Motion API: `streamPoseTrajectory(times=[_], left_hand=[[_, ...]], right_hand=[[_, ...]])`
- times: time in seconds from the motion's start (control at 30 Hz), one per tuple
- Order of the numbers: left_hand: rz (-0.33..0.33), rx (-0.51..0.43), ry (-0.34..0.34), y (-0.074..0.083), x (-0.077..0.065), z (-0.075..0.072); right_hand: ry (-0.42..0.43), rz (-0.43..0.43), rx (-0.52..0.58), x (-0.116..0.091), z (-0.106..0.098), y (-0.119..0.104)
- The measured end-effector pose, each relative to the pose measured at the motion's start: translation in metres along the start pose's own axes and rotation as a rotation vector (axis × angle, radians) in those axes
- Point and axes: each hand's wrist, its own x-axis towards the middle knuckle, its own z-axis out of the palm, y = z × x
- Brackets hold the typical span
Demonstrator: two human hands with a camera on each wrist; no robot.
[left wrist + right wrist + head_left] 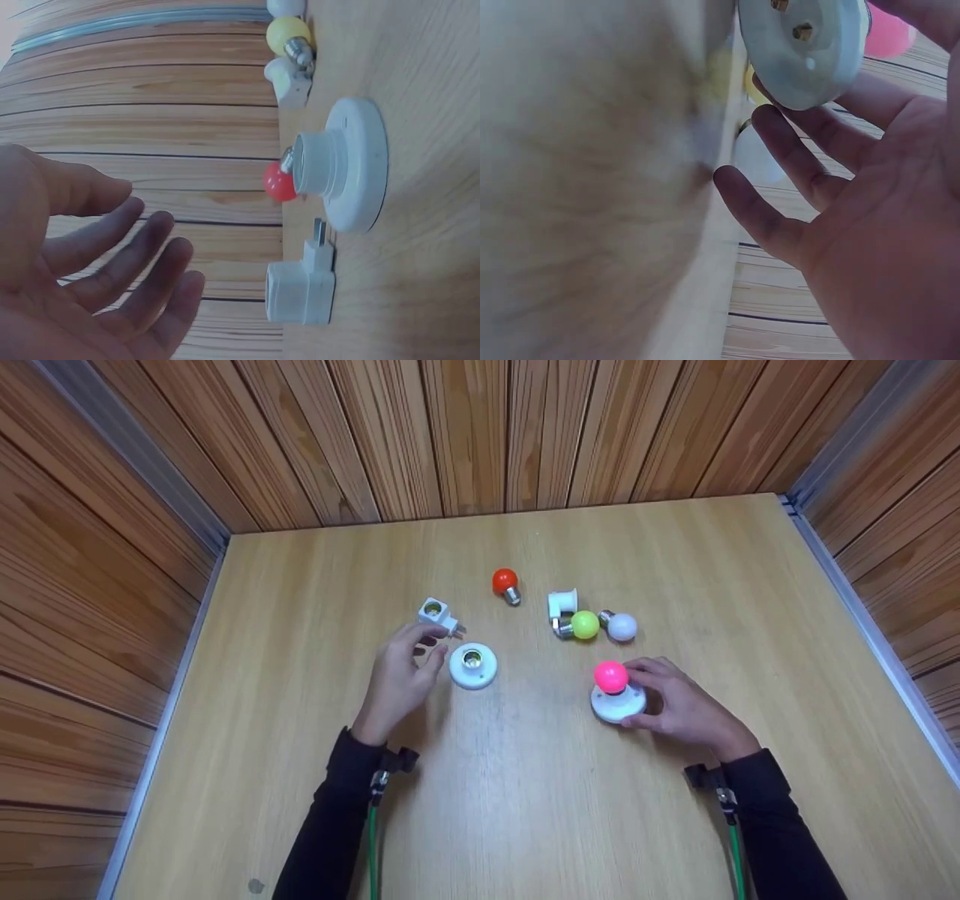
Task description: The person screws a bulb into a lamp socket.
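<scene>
1. Right grip point(671, 701) is pinching a round white base point(616, 708), pink bulb point(611, 677) sitting in it, underside facing the wrist cam.
2. Left grip point(403, 671) is kinda loose, holding nothing, just beside the other lamp holder point(474, 681) and a plug adapter point(444, 619).
3. Further back on the desk point(510, 795): red bulb point(505, 581), plus a white fitting point(562, 601) bunched with green point(585, 625) and white bulbs point(622, 627).

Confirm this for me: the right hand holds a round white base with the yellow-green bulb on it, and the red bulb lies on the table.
Not quite: the head view shows a pink bulb on the round white base in the right hand. The yellow-green bulb lies on the table, as does the red bulb.
</scene>
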Motion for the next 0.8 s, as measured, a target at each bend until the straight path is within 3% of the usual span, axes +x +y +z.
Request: streamPoseTrajectory(times=[0.2,0.53,0.8], left_hand=[[-0.062,0.049,-0.004,-0.003,0.006,-0.005],[-0.147,0.066,-0.098,-0.006,0.007,0.004],[-0.235,0.121,-0.224,-0.007,0.011,0.011]], right_hand=[[0.011,0.010,-0.013,-0.001,0.001,0.004],[-0.005,0.018,0.010,-0.003,-0.001,0.009],[-0.063,0.074,-0.004,-0.007,-0.027,0.008]])
